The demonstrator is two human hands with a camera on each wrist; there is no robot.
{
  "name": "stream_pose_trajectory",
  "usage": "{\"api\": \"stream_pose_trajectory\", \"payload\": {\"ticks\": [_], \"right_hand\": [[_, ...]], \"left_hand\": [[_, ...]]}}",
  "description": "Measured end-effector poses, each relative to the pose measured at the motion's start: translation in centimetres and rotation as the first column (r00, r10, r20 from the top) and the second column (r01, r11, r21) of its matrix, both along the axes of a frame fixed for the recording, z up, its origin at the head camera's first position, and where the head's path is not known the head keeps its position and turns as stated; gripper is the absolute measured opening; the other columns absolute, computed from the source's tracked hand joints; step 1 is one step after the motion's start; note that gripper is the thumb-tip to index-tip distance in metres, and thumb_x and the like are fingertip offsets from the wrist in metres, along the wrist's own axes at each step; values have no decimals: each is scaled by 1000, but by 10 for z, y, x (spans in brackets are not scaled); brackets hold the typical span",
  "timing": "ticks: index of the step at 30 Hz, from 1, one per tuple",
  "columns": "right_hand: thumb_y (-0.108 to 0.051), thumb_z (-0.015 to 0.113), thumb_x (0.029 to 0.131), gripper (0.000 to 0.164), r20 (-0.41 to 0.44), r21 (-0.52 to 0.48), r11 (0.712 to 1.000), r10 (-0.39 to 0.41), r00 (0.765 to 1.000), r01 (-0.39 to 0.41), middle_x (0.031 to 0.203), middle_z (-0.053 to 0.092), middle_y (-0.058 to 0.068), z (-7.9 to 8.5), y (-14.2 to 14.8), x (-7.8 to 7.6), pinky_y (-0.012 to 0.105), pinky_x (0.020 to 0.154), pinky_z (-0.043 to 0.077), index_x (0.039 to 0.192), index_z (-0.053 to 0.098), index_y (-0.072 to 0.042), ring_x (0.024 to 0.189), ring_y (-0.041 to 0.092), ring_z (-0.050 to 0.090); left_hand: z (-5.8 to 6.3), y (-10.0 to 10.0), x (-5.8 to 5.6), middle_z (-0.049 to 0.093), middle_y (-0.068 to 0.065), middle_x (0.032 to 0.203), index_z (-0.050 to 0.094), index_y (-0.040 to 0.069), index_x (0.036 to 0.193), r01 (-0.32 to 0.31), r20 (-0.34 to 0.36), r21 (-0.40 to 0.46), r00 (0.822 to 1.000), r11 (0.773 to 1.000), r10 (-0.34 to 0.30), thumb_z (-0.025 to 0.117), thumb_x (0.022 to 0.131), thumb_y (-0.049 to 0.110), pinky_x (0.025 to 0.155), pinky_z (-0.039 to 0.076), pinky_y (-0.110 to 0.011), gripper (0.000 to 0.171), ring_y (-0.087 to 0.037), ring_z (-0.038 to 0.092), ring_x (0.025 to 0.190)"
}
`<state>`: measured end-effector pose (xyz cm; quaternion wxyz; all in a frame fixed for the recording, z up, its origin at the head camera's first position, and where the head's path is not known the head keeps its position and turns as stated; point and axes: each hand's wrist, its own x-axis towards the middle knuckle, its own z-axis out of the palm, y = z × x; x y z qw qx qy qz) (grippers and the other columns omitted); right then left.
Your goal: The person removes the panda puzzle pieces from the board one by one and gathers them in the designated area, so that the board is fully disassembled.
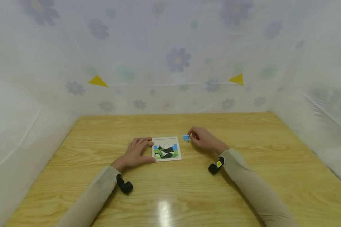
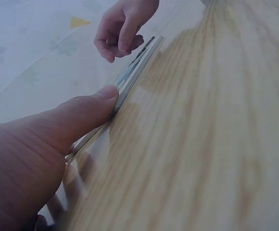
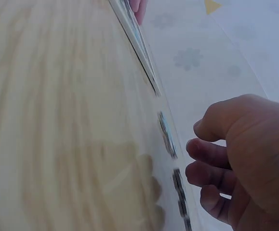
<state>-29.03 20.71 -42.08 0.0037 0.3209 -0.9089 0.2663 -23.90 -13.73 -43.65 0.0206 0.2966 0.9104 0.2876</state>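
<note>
A square panda puzzle (image 1: 165,151) in a white frame (image 1: 166,138) lies flat on the table. My left hand (image 1: 135,153) rests at the frame's left side, fingers spread, fingertips at its edge. The left wrist view shows the thumb (image 2: 88,108) extended along the frame's near edge. Just right of the frame, my right hand (image 1: 204,138) hovers over loose puzzle pieces with fingers bent. One blue piece (image 1: 186,137) shows beside its fingertips. In the right wrist view a piece (image 3: 167,134) and darker pieces (image 3: 180,197) lie below the fingers, with nothing between fingers and thumb.
The wood-grain table (image 1: 164,186) extends around the puzzle. A flowered white sheet (image 1: 170,63) hangs behind it and along both sides, with two yellow triangles on the back. Black cameras are strapped to both wrists.
</note>
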Motion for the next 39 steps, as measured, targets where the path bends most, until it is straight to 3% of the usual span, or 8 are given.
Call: {"api": "stream_pose_trajectory", "payload": {"ticks": [16,27,39], "right_hand": [[-9,52,98,17,12,15,993,117,993,-118,83,59,0,3,-48,0,27,66,44,113,58,-6,64,8,47],[-22,59,97,22,87,21,985,167,982,-170,76,56,-4,-4,-73,1,24,64,44,114,59,-10,63,6,48],[-24,63,95,30,108,14,968,248,963,-251,68,54,-6,-1,-97,4,22,62,44,121,60,-9,56,5,47]], "left_hand": [[4,-1,2,36,-11,152,53,9,135,-7,-10,10,1000,1000,7,72,82,49,102,20,-58,69,-34,28,131],[2,1,3,38,-13,150,55,8,131,-7,-35,27,999,1000,8,72,82,48,98,21,-57,66,-34,31,127],[3,1,1,35,-10,152,53,10,134,-6,7,17,1000,1000,6,70,84,50,101,19,-56,67,-32,29,130]]}}
